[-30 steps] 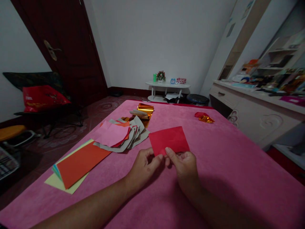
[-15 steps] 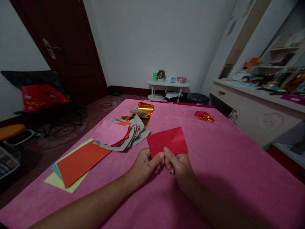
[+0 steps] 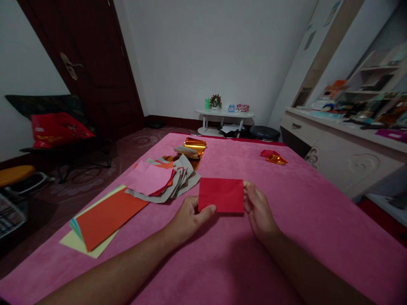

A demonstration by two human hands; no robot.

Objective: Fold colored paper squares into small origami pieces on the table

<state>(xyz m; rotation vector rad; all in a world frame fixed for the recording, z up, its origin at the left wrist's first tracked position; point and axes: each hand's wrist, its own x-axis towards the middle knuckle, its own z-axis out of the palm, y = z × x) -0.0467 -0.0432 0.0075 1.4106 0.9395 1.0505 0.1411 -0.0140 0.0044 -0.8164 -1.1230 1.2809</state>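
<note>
Pink tablecloth (image 3: 305, 199), one smooth red paper rectangle (image 3: 221, 193).
Your left hand (image 3: 190, 219) pinches it; right hand (image 3: 260, 208) at its right edge, grip unclear.

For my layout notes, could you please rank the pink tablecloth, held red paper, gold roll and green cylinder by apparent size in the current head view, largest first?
1. Pink tablecloth
2. Held red paper
3. Gold roll
4. Green cylinder

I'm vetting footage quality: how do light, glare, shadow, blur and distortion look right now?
Head view: dim overall, with a soft shadow on the pink cloth beside the right forearm; head view: bright glint on the gold foil roll; head view: the door leans, suggesting wide-angle distortion, and counter clutter looks smeared; head view: the red paper's outline stays clear.
</note>
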